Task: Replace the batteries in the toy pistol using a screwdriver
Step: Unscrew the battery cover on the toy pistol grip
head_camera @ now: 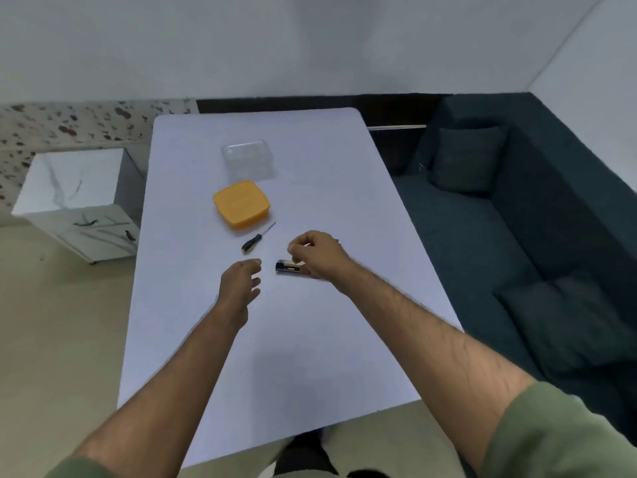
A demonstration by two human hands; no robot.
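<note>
- Two bare hands over a white table (310, 339).
- Left hand (239, 284) relaxed, fingers loose, grasping nothing.
- Right hand (319, 253) curled; contents impossible to tell.
- Batteries (289, 267) lying just under right hand.
- Screwdriver (256, 239) just beyond left hand, beside orange lid (241, 204).

There is only one view, from the camera on my head, and it looks forward and steeply down along both my forearms onto the white table (310, 339). It is a wide-angle view from standing height, so my left hand (239, 284) and right hand (319, 253) appear small near the middle of the frame, and the far table edge, the pale wall behind and the dark sofa (517, 219) on my right are all included.
</note>
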